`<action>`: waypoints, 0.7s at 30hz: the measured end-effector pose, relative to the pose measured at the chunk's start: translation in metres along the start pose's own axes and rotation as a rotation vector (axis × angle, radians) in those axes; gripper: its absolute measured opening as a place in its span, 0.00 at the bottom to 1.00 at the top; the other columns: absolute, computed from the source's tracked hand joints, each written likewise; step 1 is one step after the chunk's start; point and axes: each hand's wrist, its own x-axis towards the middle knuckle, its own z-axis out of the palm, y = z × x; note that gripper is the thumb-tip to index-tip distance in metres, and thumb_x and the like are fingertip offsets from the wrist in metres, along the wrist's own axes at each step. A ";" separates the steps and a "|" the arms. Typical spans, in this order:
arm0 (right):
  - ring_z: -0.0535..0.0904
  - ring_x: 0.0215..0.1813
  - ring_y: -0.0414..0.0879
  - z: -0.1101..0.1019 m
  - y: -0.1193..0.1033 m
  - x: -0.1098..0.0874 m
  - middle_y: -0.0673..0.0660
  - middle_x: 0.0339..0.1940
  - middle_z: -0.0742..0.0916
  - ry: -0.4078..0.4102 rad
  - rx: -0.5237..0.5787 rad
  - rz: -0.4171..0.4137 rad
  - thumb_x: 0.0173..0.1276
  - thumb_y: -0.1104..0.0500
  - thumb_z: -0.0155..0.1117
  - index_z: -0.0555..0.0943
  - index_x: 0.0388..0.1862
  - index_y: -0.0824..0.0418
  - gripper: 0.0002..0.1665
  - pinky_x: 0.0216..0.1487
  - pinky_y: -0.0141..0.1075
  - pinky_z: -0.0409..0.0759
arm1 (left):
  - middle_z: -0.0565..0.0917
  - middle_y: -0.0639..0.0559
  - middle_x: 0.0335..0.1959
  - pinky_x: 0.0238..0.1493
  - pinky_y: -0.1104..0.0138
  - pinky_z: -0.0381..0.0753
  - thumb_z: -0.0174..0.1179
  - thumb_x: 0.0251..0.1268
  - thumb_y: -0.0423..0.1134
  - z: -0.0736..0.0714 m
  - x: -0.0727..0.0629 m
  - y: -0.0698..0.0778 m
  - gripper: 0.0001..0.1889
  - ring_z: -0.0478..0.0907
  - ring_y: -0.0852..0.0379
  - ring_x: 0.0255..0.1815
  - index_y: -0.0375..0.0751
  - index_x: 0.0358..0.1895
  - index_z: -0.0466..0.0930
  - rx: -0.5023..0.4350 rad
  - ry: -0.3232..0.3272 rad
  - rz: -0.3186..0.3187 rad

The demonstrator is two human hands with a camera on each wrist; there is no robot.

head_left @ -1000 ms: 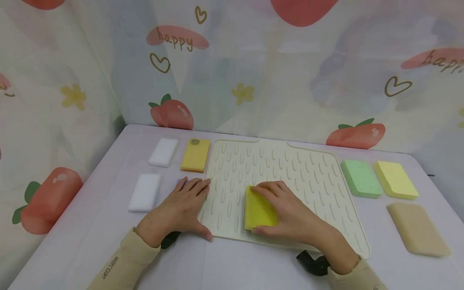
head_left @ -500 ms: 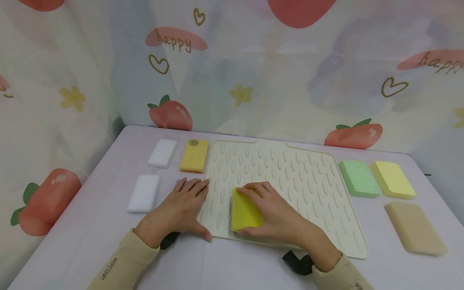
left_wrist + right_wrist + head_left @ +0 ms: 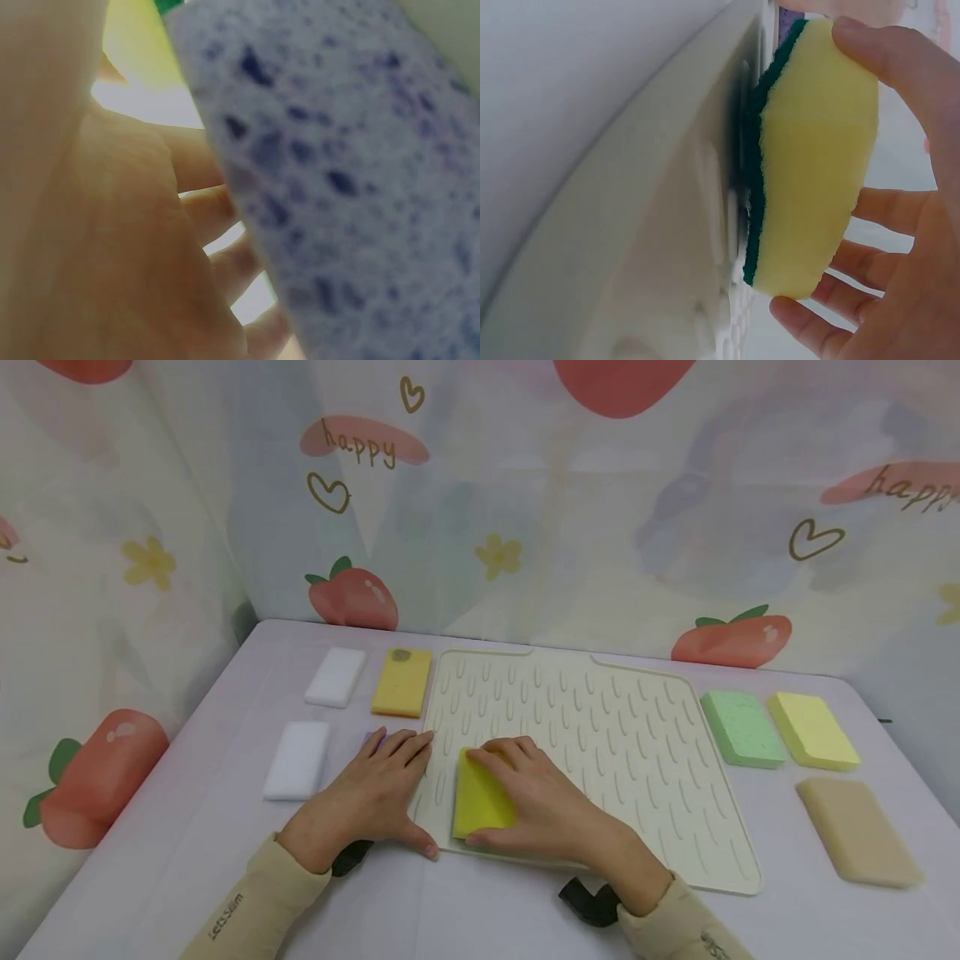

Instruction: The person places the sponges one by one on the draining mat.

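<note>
My right hand grips a yellow scouring sponge by its ends, thumb on the near end and fingers on the far one. The right wrist view shows the sponge's dark green scouring layer facing down towards the cream ribbed mat. At the mat's left edge lies my left hand, its fingers spread and its thumb reaching the mat's front left corner. A purple speckled sponge lies beside and partly under this hand. In the left wrist view it hides the fingertips.
Two white sponges and an orange-yellow sponge lie left of the mat. To its right are a green sponge, a pale yellow sponge and a beige sponge. A printed cloth backdrop stands behind the table.
My right hand has slid left across the front of the mat with the yellow scouring sponge, closer to my left hand. The left hand has stayed in place.
</note>
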 end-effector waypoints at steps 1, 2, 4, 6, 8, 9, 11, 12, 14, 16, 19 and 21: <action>0.67 0.66 0.45 0.001 -0.001 0.001 0.51 0.66 0.75 -0.002 -0.001 0.000 0.54 0.32 0.72 0.68 0.73 0.51 0.51 0.68 0.44 0.72 | 0.60 0.43 0.78 0.78 0.42 0.49 0.69 0.33 0.79 0.000 0.000 0.000 0.68 0.55 0.43 0.77 0.33 0.75 0.60 0.000 0.000 0.000; 0.67 0.66 0.45 0.001 -0.001 0.002 0.51 0.66 0.75 -0.003 -0.004 -0.001 0.54 0.32 0.72 0.68 0.73 0.52 0.51 0.67 0.44 0.72 | 0.60 0.43 0.78 0.78 0.41 0.49 0.69 0.33 0.79 0.000 0.000 0.000 0.68 0.55 0.43 0.78 0.33 0.75 0.60 0.000 -0.001 -0.001; 0.67 0.66 0.46 0.003 -0.003 0.004 0.52 0.66 0.75 -0.003 -0.010 -0.004 0.54 0.32 0.71 0.68 0.73 0.52 0.51 0.67 0.44 0.72 | 0.59 0.43 0.78 0.78 0.42 0.49 0.68 0.32 0.79 0.000 0.001 0.001 0.68 0.55 0.43 0.78 0.33 0.75 0.60 -0.003 -0.005 -0.001; 0.67 0.66 0.46 0.004 -0.004 0.007 0.52 0.66 0.75 -0.002 -0.015 -0.009 0.54 0.32 0.71 0.68 0.73 0.53 0.51 0.67 0.44 0.73 | 0.59 0.43 0.78 0.78 0.42 0.49 0.68 0.32 0.79 -0.001 0.001 0.001 0.68 0.55 0.43 0.78 0.33 0.75 0.60 -0.001 -0.007 -0.003; 0.67 0.65 0.46 0.004 -0.006 0.009 0.52 0.66 0.75 0.005 -0.017 -0.018 0.54 0.32 0.71 0.69 0.73 0.53 0.51 0.67 0.44 0.73 | 0.59 0.43 0.78 0.78 0.42 0.48 0.68 0.32 0.80 -0.001 0.001 0.001 0.68 0.55 0.43 0.78 0.33 0.75 0.60 0.000 -0.009 -0.004; 0.67 0.65 0.46 0.005 -0.006 0.010 0.52 0.66 0.75 0.005 -0.019 -0.021 0.55 0.32 0.71 0.69 0.73 0.53 0.51 0.67 0.44 0.73 | 0.59 0.43 0.78 0.78 0.42 0.49 0.68 0.32 0.80 -0.001 0.001 0.001 0.68 0.55 0.42 0.78 0.33 0.75 0.60 0.001 -0.009 -0.005; 0.67 0.65 0.46 0.005 -0.008 0.013 0.52 0.66 0.75 0.008 -0.027 -0.025 0.55 0.32 0.71 0.69 0.73 0.53 0.51 0.67 0.44 0.73 | 0.60 0.43 0.78 0.78 0.42 0.49 0.68 0.32 0.80 -0.001 0.001 0.000 0.68 0.55 0.42 0.78 0.33 0.75 0.60 0.002 -0.010 -0.004; 0.68 0.65 0.46 0.005 -0.009 0.014 0.52 0.66 0.75 0.009 -0.031 -0.028 0.54 0.32 0.71 0.69 0.73 0.54 0.51 0.66 0.44 0.73 | 0.60 0.43 0.78 0.78 0.42 0.49 0.68 0.32 0.80 -0.001 0.001 0.000 0.69 0.55 0.42 0.78 0.33 0.75 0.60 0.004 -0.011 -0.003; 0.68 0.65 0.47 0.006 -0.010 0.017 0.53 0.66 0.76 0.005 -0.042 -0.029 0.55 0.32 0.70 0.69 0.72 0.54 0.51 0.67 0.44 0.73 | 0.59 0.43 0.78 0.78 0.41 0.48 0.67 0.32 0.80 -0.002 0.001 0.000 0.69 0.55 0.42 0.78 0.33 0.75 0.60 0.004 -0.013 -0.002; 0.68 0.65 0.48 0.006 -0.011 0.020 0.54 0.65 0.76 0.004 -0.052 -0.036 0.55 0.32 0.71 0.69 0.72 0.55 0.51 0.67 0.45 0.73 | 0.59 0.43 0.78 0.78 0.41 0.48 0.67 0.32 0.80 -0.002 0.001 0.000 0.69 0.54 0.42 0.78 0.33 0.75 0.59 0.002 -0.013 0.000; 0.69 0.64 0.49 0.007 -0.013 0.024 0.55 0.65 0.76 -0.001 -0.060 -0.043 0.55 0.32 0.71 0.69 0.72 0.56 0.51 0.66 0.45 0.73 | 0.59 0.43 0.78 0.78 0.41 0.48 0.68 0.32 0.80 -0.002 0.001 0.001 0.69 0.54 0.42 0.78 0.33 0.75 0.59 0.000 -0.016 0.000; 0.69 0.63 0.50 0.009 -0.013 0.026 0.55 0.65 0.76 -0.005 -0.066 -0.045 0.55 0.31 0.70 0.69 0.72 0.56 0.52 0.65 0.46 0.73 | 0.59 0.43 0.78 0.78 0.41 0.48 0.68 0.33 0.80 -0.001 0.001 0.001 0.69 0.54 0.42 0.78 0.33 0.75 0.59 -0.005 -0.019 -0.002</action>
